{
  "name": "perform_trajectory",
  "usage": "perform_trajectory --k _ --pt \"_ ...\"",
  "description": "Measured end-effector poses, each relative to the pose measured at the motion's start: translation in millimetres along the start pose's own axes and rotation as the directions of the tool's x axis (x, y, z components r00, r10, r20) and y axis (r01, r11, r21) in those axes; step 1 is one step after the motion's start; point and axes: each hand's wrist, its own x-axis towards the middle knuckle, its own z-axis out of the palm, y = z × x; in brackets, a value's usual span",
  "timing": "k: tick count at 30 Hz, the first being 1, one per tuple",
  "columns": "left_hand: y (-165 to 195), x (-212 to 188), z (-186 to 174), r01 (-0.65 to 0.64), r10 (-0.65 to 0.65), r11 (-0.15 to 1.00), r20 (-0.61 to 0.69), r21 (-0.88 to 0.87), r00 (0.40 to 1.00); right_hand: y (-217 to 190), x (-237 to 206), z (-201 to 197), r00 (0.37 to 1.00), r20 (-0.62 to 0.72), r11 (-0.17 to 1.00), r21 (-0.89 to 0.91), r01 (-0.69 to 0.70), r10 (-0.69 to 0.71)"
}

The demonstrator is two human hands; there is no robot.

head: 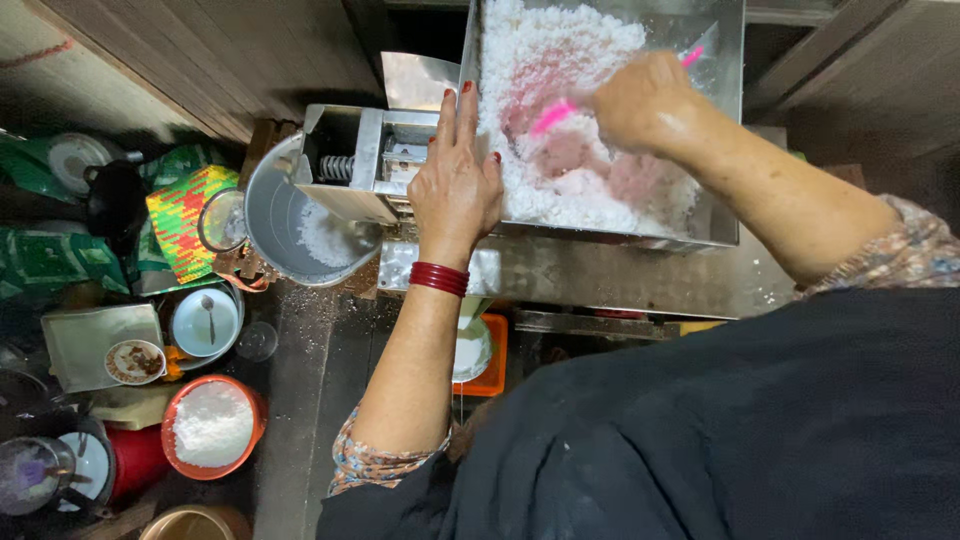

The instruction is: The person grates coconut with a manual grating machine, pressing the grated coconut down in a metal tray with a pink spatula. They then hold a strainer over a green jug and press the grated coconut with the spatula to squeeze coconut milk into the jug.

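My right hand is clenched around one pink tool, its handle passing through my fist so that a pink tip shows past my knuckles; the working end is buried in the heap of white grated stuff that fills the one steel tray in front of me. What kind of tool it is I cannot tell, since it is blurred. My left hand holds nothing: its fingers are stretched out straight and close together, the palm lying flat on the tray's near left corner and the fingertips reaching over the steel machine just beside the tray. On that wrist I wear red bangles, stacked tight, too close to count. Under the machine's mouth stands one grey metal pot with a small mound of the same white stuff inside. Down on the floor to my left I count one orange bowl heaped with white powder, one small round dish with a spoon lying in it, and one woven mat of green, red and yellow. One orange tub sits just below my left forearm, partly hidden by it.
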Motion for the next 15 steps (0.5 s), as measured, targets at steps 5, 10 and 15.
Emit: perform_trajectory --k 5,10,15 --pt "0 -2 0 0.007 -0.007 1.000 0.013 -0.011 1.000 -26 26 34 0.991 -0.049 0.990 -0.068 0.123 -0.127" --pt "0 -2 0 0.000 0.000 1.000 -0.005 -0.013 1.000 -38 16 34 0.959 0.233 0.987 0.032 0.156 -0.159" --pt "1 1 1 0.004 -0.004 1.000 0.019 -0.025 1.000 -15 -20 -20 0.980 0.182 0.997 -0.021 0.079 -0.074"
